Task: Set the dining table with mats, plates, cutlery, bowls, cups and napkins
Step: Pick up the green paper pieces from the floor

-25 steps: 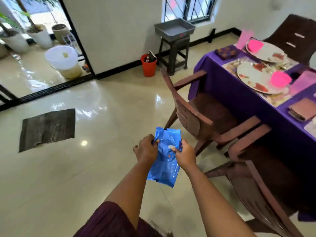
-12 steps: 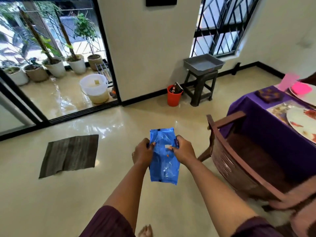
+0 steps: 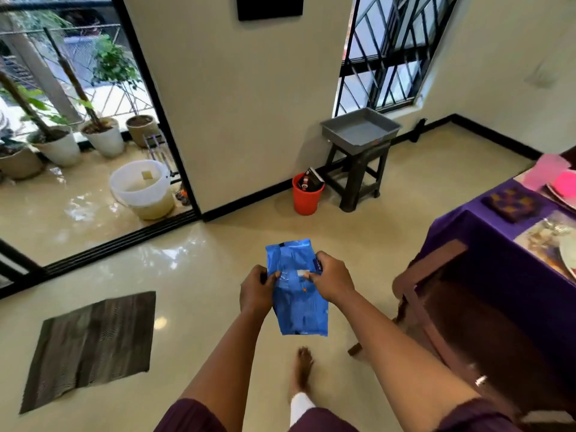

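Note:
A blue plastic packet (image 3: 298, 302) hangs in front of me over the floor. My left hand (image 3: 256, 289) grips its left edge and my right hand (image 3: 333, 280) pinches its upper right part near a small white label. At the right edge stands the dining table under a purple cloth (image 3: 486, 254). On it lie a dark patterned folded napkin (image 3: 511, 204), a printed mat (image 3: 548, 241) with a plate rim (image 3: 568, 255), and pink items (image 3: 548, 171) at the far corner.
A brown chair (image 3: 436, 307) stands against the table on my right. Ahead by the wall are a red bin (image 3: 307, 198) and a dark stool (image 3: 358, 176) carrying a grey tray (image 3: 360, 129). A dark floor mat (image 3: 90, 347) lies at left. My bare foot (image 3: 302, 369) is below the packet.
My view has swung left, away from the table, and nearer the wall with the stool and bin. Both hands keep hold of the blue packet, which stays in front of me.

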{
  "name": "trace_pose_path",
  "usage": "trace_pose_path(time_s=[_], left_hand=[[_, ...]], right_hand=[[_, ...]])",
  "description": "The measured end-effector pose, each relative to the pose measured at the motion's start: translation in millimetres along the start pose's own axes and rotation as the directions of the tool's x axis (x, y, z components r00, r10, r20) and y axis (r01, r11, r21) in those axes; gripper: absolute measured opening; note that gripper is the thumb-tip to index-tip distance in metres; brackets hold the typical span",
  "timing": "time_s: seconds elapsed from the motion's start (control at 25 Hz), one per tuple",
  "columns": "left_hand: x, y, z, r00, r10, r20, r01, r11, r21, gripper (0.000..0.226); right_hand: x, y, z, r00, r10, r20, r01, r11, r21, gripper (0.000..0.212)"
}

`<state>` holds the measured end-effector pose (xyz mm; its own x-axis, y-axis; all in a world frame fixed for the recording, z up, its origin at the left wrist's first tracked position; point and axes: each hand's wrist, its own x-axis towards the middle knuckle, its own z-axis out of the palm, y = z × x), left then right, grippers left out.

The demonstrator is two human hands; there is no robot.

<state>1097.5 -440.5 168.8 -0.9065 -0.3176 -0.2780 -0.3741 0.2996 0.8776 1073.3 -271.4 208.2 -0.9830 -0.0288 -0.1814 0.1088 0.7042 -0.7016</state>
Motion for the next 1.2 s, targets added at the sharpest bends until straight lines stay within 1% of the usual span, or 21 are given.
trace_pose_path(time_s=[0.08, 0.2, 0.28, 0.32, 0.44, 0.52, 0.6, 0.64, 0.72, 0.8, 0.84, 0.88, 0.96, 1.0, 1.12, 1.2], left_hand=[[50.4, 20.4, 9.4, 0.999, 0.017, 0.046, -0.019, 0.999, 0.033, 0.019], [134.0, 69.0, 26.6, 0.988, 0.038, 0.150, -0.051, 0.995, 0.084, 0.006], [179.1, 102.9, 41.2, 0.983, 0.052, 0.177, -0.058, 0.998, 0.028, 0.018], [197.6, 116.0, 49.2, 0.980, 0.052, 0.190, -0.054, 0.999, 0.003, 0.023], [241.2, 139.9, 69.1, 0.977, 0.065, 0.205, -0.069, 0.998, 0.010, 0.022], [281.3, 147.0, 81.5, 0.979, 0.051, 0.195, -0.055, 0.998, 0.017, 0.024], [328.3, 155.5, 96.2, 0.977, 0.039, 0.209, -0.051, 0.997, 0.051, 0.030], [355.3, 158.7, 105.7, 0.973, 0.041, 0.226, -0.058, 0.996, 0.067, 0.031], [406.4, 172.4, 124.3, 0.967, 0.060, 0.247, -0.082, 0.993, 0.079, 0.030], [460.7, 187.3, 141.0, 0.969, 0.094, 0.228, -0.118, 0.988, 0.096, 0.022], [489.7, 196.9, 146.7, 0.971, 0.090, 0.220, -0.116, 0.987, 0.109, 0.019], [515.8, 207.1, 152.0, 0.968, 0.067, 0.243, -0.097, 0.989, 0.115, 0.019], [561.6, 234.2, 161.3, 0.924, 0.031, 0.381, -0.052, 0.998, 0.047, 0.023], [582.1, 246.7, 166.4, 0.902, 0.020, 0.431, -0.028, 1.000, 0.012, 0.030], [632.2, 264.7, 189.7, 0.892, -0.025, 0.451, 0.041, 0.999, -0.025, 0.050], [662.1, 267.6, 213.0, 0.857, -0.076, 0.510, 0.091, 0.996, -0.004, 0.065]], right_hand=[[53.1, -0.7, -11.9, 1.000, 0.010, 0.013, -0.010, 1.000, 0.011, 0.023], [139.4, -4.9, -38.3, 1.000, 0.004, 0.006, -0.004, 0.999, 0.048, 0.017], [191.2, -8.0, -57.2, 1.000, -0.015, 0.007, 0.014, 0.999, 0.033, 0.021], [215.6, -6.4, -63.2, 1.000, 0.000, -0.004, 0.000, 1.000, 0.026, 0.022], [268.7, -2.1, -71.7, 0.998, 0.022, -0.052, -0.020, 0.999, 0.028, 0.032], [306.2, 4.0, -72.6, 0.996, -0.009, -0.085, 0.011, 1.000, 0.014, 0.039], [349.6, 7.0, -77.4, 0.994, -0.052, -0.096, 0.053, 0.998, 0.013, 0.042], [375.2, 7.9, -80.5, 0.994, -0.062, -0.092, 0.065, 0.997, 0.032, 0.039], [426.4, 8.2, -87.3, 0.994, -0.078, -0.076, 0.079, 0.997, 0.018, 0.027], [479.6, 7.8, -93.8, 0.996, -0.063, -0.066, 0.062, 0.998, -0.022, 0.012], [507.2, 7.0, -97.0, 0.997, -0.049, -0.063, 0.047, 0.999, -0.028, 0.008], [533.5, 6.7, -99.6, 0.997, -0.032, -0.069, 0.030, 0.999, -0.031, 0.011], [584.5, 7.9, -104.9, 0.994, 0.019, -0.107, -0.022, 0.999, -0.027, 0.011], [606.5, 10.2, -105.1, 0.991, 0.049, -0.126, -0.051, 0.999, -0.010, 0.011], [651.6, 15.6, -99.5, 0.979, 0.103, -0.178, -0.102, 0.995, 0.018, 0.021], [684.5, 26.8, -93.2, 0.980, 0.128, -0.154, -0.125, 0.992, 0.029, 0.024]])
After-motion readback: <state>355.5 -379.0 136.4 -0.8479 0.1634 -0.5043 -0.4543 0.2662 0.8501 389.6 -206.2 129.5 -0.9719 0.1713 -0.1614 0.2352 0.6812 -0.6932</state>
